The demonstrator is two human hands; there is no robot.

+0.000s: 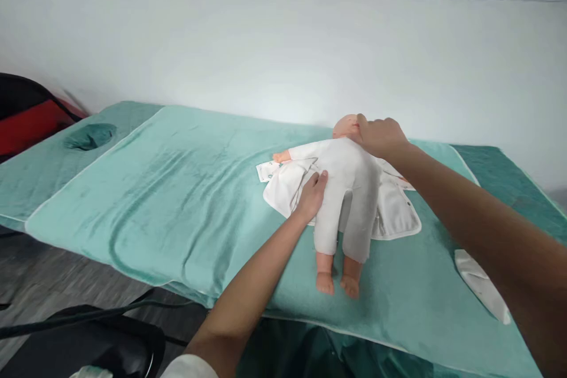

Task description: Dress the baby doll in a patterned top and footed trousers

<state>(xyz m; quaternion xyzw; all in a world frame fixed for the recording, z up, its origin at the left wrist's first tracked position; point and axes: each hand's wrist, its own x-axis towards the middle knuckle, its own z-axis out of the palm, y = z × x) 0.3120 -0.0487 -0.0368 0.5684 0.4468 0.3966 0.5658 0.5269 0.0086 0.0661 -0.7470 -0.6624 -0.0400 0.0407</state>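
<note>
A baby doll [349, 162] with a soft white body lies on its back, its head toward the wall and its bare feet toward me. My left hand [312, 194] is at its hip, thumb on top and the other fingers round the side. With its fingers curled, my right hand [380, 134] is at the doll's chin and neck, covering part of the head. Spread out beneath the doll is a white baby garment [398, 215] with a small print, its parts showing on both sides.
A green sheet [177, 189] with wrinkles covers the massage table, which has a face hole [91, 136] at the left. A folded white cloth [481, 283] lies near the right front, partly behind my right forearm. A black chair [97, 342] stands at the lower left, a red and black bag [35, 124] beyond.
</note>
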